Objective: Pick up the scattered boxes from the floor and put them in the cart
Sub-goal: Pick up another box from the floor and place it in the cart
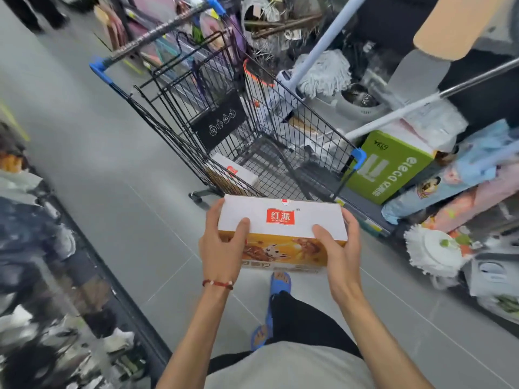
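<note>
I hold a long white and orange box [283, 220] with a red logo in front of me, just short of the near end of the black wire cart [280, 130]. My left hand [222, 245] grips its left end, thumb on the white top. My right hand [339, 248] grips the right end the same way. A second box of the same kind [233, 172] lies inside the cart basket at its near left corner.
Shelves of goods line the left side. On the right stand a green carton [390, 167], mops [323, 71], a mop bucket and stacked packages close beside the cart. Grey tiled floor [112, 169] runs along the cart's left. My feet in blue sandals are below the box.
</note>
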